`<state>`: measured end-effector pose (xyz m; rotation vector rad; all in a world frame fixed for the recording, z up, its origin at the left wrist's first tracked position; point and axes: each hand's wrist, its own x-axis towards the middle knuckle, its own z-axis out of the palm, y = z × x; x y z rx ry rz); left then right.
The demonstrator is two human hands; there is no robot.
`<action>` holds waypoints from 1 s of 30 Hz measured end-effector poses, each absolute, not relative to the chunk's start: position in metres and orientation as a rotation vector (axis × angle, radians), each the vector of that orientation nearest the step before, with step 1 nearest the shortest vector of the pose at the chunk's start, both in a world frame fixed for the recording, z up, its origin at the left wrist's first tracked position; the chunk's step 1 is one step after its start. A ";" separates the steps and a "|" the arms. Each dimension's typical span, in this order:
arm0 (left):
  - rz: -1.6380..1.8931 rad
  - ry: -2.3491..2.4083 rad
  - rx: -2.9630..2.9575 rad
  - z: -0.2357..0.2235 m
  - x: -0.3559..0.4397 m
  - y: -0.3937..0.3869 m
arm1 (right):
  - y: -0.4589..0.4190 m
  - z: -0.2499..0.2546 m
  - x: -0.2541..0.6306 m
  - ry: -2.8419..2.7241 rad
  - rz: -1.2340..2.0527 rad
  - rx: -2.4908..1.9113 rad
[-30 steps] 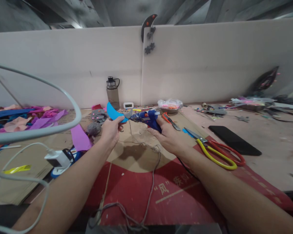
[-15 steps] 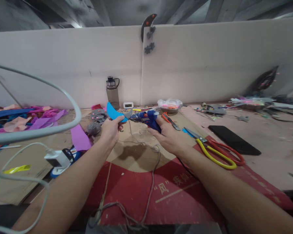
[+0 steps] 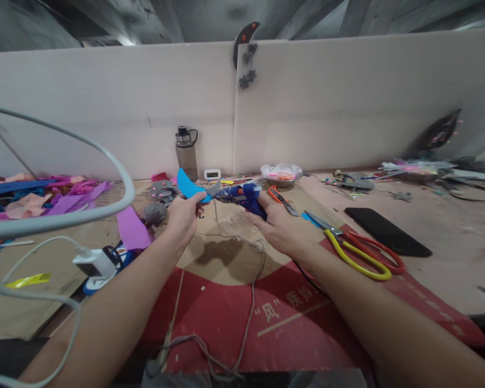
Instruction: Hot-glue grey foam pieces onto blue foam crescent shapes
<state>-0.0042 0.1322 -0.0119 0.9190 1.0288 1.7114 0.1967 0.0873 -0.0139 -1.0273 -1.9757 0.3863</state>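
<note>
Almost no change is being shown against the pictures of a second ago: the blue plastic glue gun [image 3: 248, 200] is being kept level, its handle being wrapped by the closed fingers of the right hand [image 3: 278, 221]. Just left of the glue gun, a curved, pointed bright-blue sheet piece [image 3: 189, 185] is being pinched between the thumb and bent fingers of the nearly closed left hand [image 3: 182, 214]. Between that piece and the glue gun, a small grey flat piece [image 3: 213, 188] is being met or almost met by the nozzle; actual contact cannot be told. A thin grey yarn strand [image 3: 254, 293] is being trailed below the glue gun, over a red-and-brown cardboard sheet [image 3: 218, 323]. By judgement, a steady spell of gluing is being carried on, with neither hold being released.
</note>
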 end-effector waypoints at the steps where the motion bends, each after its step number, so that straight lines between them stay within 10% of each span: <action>1: 1.712 1.033 0.935 -0.012 -0.004 0.132 | 0.088 -0.014 0.197 -1.977 0.386 -1.031; 30: 1.645 1.099 1.162 -0.018 0.000 0.131 | 0.087 -0.011 0.199 -1.948 0.376 -1.020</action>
